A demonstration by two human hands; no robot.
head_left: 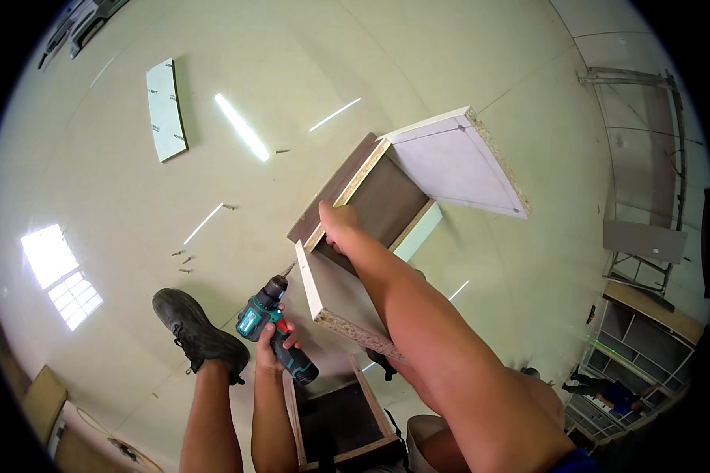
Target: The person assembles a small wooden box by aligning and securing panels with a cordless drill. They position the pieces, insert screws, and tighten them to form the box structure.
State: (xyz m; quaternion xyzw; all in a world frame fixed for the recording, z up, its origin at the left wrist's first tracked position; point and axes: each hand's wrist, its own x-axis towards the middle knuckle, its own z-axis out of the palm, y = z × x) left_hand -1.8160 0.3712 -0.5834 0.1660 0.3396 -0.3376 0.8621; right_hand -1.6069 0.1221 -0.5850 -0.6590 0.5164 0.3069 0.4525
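My left hand [279,340] is wrapped round the grip of a black and teal cordless drill [262,314]. The drill's bit points up and right, close to the edge of a white side board [311,285]; whether it touches, I cannot tell. That board belongs to a part-built particleboard box [383,188] with brown and white faces, lying on the floor. My right hand [339,224] is closed over the box's bare particleboard edge, some fingers hidden inside. A larger white panel [457,164] with pencil-like lines stands at the box's far right end.
Several loose screws [186,259] lie on the pale floor at left, with another screw [282,150] farther off. A white strip [166,110] holding screws lies at far left. My shoe [201,335] is beside the drill. An open wooden frame [343,422] stands below; metal racks [670,150] line the right.
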